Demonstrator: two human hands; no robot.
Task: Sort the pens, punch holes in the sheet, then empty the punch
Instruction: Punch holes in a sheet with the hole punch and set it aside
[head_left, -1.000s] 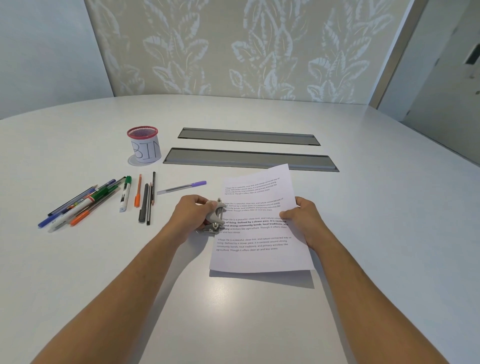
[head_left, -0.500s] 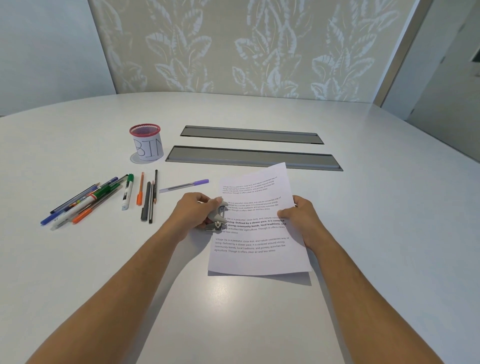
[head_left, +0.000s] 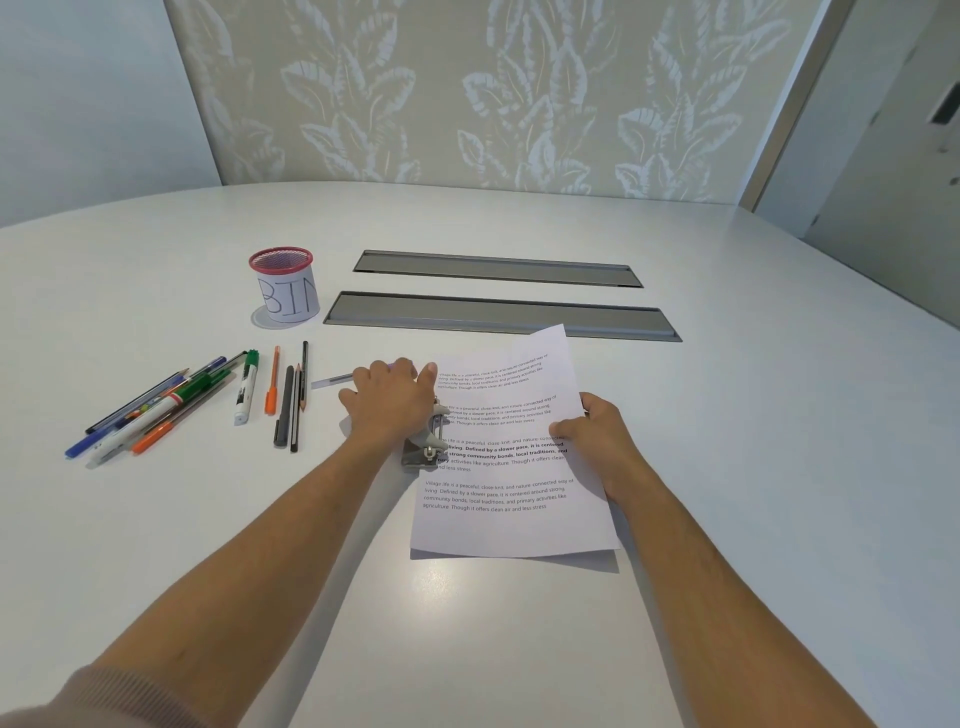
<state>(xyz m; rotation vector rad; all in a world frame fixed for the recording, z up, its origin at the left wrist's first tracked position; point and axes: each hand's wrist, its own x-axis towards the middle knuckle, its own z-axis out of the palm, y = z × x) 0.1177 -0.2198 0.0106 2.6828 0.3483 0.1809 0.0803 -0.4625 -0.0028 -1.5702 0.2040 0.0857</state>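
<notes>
Two hands work the punching step: the left hand (head_left: 392, 402) lies flat, fingers straight, pressing down on the metal punch (head_left: 428, 441), apparently to drive the cutters; the right hand (head_left: 595, 434) pinches the right edge of the sheet (head_left: 498, 467), keeping its left margin seated in the punch slot. Pens (head_left: 197, 400) lie grouped on the desk (head_left: 727, 415) at left, near the cup marked BIN (head_left: 284, 291); whether holes are cut yet cannot be judged, since the hand covers the slot.
</notes>
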